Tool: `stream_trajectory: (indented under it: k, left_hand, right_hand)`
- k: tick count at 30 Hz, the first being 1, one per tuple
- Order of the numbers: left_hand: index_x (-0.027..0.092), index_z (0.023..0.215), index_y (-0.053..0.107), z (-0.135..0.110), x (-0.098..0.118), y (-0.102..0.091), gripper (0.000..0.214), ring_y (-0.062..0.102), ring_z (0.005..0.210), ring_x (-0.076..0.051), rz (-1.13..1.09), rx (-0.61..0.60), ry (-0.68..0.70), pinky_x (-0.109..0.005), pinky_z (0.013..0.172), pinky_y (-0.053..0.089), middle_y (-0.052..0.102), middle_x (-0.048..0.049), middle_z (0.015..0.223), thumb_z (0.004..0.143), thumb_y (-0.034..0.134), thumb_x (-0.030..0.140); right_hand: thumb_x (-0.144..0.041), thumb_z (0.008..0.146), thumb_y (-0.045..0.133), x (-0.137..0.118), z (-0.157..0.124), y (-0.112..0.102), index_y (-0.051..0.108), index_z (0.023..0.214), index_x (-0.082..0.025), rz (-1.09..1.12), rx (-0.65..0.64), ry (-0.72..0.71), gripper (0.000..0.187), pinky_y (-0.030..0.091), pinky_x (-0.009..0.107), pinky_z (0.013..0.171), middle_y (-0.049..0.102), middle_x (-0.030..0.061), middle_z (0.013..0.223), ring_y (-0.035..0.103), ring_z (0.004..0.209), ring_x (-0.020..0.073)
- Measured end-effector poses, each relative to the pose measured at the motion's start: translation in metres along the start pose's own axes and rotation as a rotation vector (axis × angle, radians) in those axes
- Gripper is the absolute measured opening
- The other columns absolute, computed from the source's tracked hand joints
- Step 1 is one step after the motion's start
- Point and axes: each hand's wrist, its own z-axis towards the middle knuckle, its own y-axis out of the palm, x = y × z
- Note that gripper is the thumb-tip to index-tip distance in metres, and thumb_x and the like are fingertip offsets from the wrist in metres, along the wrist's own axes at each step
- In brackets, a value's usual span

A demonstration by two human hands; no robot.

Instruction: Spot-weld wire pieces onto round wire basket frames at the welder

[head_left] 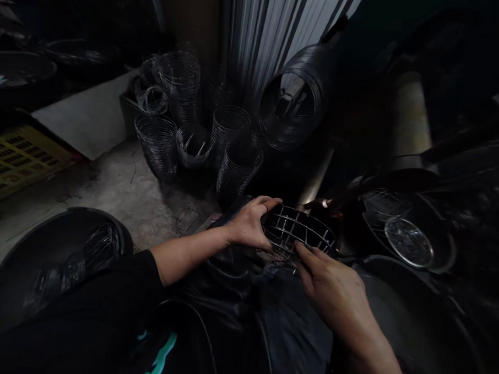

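Observation:
A round wire basket [299, 225] with hoops and cross wires is tilted above my lap. My left hand [254, 223] wraps round its left side, thumb below and fingers over the top rim. On the near side my right hand [332, 279] has its fingers pressed against the wires, partly hiding them. Just beyond the basket is a metal machine part [327, 204] with a small bright spot; the dark hides whether the basket touches it.
Stacks of wire rings [238, 161] stand on the floor ahead. A large wire coil [292, 100] hangs behind them. Black tubs flank me, the left tub [125, 231] holding wire pieces, the right tub [449, 251] a round wire item. A yellow crate [27, 155] lies far left.

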Motion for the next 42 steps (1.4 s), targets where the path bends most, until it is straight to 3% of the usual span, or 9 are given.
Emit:
stream_trajectory:
  k: [5, 9, 13, 17, 21, 25, 30, 38, 42]
  left_hand:
    - [0.014, 0.133, 0.048, 0.006, 0.006, 0.003, 0.1, 0.054, 0.116, -0.029, 0.065, 0.004, 0.108, -0.042, 0.103, 0.046, 0.05, -0.0129, 0.127, 0.042, 0.083, 0.038]
    - [0.017, 0.133, 0.047, 0.005, 0.008, 0.002, 0.102, 0.052, 0.118, -0.031, 0.098, -0.004, 0.098, -0.045, 0.105, 0.044, 0.049, -0.012, 0.129, 0.039, 0.084, 0.034]
    - [0.013, 0.132, 0.049, 0.001, 0.002, -0.003, 0.101, 0.054, 0.114, -0.028, 0.101, -0.012, 0.052, -0.041, 0.103, 0.046, 0.05, -0.0121, 0.126, 0.039, 0.082, 0.032]
    - [0.014, 0.132, 0.049, -0.004, -0.001, -0.006, 0.102, 0.054, 0.113, -0.028, 0.095, -0.027, 0.038, -0.04, 0.103, 0.046, 0.05, -0.0115, 0.126, 0.037, 0.082, 0.03]
    - [0.012, 0.132, 0.049, -0.008, 0.002, -0.006, 0.102, 0.055, 0.112, -0.028, 0.092, -0.042, 0.048, -0.04, 0.102, 0.046, 0.05, -0.0125, 0.125, 0.038, 0.082, 0.03]
    - [0.013, 0.132, 0.049, -0.011, 0.005, -0.003, 0.102, 0.055, 0.112, -0.028, 0.112, -0.053, 0.071, -0.042, 0.102, 0.046, 0.05, -0.0126, 0.125, 0.038, 0.083, 0.034]
    - [0.011, 0.132, 0.048, -0.013, 0.009, 0.005, 0.105, 0.053, 0.115, -0.031, 0.135, -0.077, 0.131, -0.046, 0.103, 0.044, 0.05, -0.0147, 0.126, 0.038, 0.083, 0.044]
    - [0.014, 0.13, 0.05, -0.007, 0.014, 0.003, 0.097, 0.056, 0.111, -0.028, 0.144, -0.013, 0.092, -0.042, 0.101, 0.047, 0.052, -0.0119, 0.124, 0.043, 0.082, 0.041]
    - [0.013, 0.131, 0.051, 0.001, 0.01, 0.001, 0.099, 0.057, 0.11, -0.026, 0.073, -0.009, 0.049, -0.039, 0.1, 0.049, 0.051, -0.0105, 0.123, 0.04, 0.083, 0.039]
  right_hand:
    - [-0.016, 0.087, 0.041, 0.004, 0.002, -0.003, 0.072, 0.105, -0.013, 0.084, 0.011, 0.008, 0.036, 0.057, 0.026, 0.055, 0.074, 0.0103, 0.089, 0.072, 0.07, 0.0212]
    - [-0.027, 0.088, 0.046, 0.015, -0.009, -0.029, 0.074, 0.103, -0.017, 0.482, 0.039, 0.125, 0.033, 0.058, 0.026, 0.06, 0.074, 0.0092, 0.089, 0.072, 0.071, 0.0215]
    - [-0.043, 0.078, 0.063, 0.024, -0.046, -0.043, 0.078, 0.09, -0.024, 1.0, -0.329, 0.415, 0.027, 0.058, 0.025, 0.055, 0.074, 0.0055, 0.075, 0.071, 0.065, 0.0226]
    - [-0.051, 0.071, 0.066, 0.021, -0.092, -0.004, 0.073, 0.065, -0.019, 1.275, -0.775, 0.781, 0.033, 0.052, 0.025, 0.05, 0.068, 0.0048, 0.063, 0.064, 0.056, 0.02]
    - [-0.046, 0.066, 0.07, 0.019, -0.119, 0.029, 0.073, 0.069, -0.019, 1.343, -0.826, 0.998, 0.027, 0.042, 0.024, 0.042, 0.054, -0.0004, 0.048, 0.049, 0.042, 0.0136]
    - [-0.04, 0.059, 0.075, 0.02, -0.105, 0.003, 0.074, 0.069, -0.017, 1.259, -0.874, 0.882, 0.025, 0.048, 0.025, 0.048, 0.064, 0.0028, 0.061, 0.058, 0.051, 0.0176]
    - [-0.038, 0.058, 0.075, 0.019, -0.042, -0.036, 0.077, 0.072, -0.021, 1.181, -0.647, 0.631, 0.022, 0.055, 0.026, 0.062, 0.072, 0.0049, 0.075, 0.067, 0.068, 0.0223]
    - [-0.021, 0.077, 0.06, 0.008, -0.01, 0.002, 0.074, 0.105, -0.017, 0.29, -0.137, 0.169, 0.031, 0.054, 0.033, 0.065, 0.073, 0.0084, 0.083, 0.069, 0.076, 0.0256]
    - [-0.019, 0.087, 0.052, 0.008, -0.013, 0.01, 0.073, 0.099, -0.013, 0.305, 0.119, 0.032, 0.025, 0.051, 0.028, 0.06, 0.069, 0.0064, 0.071, 0.065, 0.065, 0.0191]
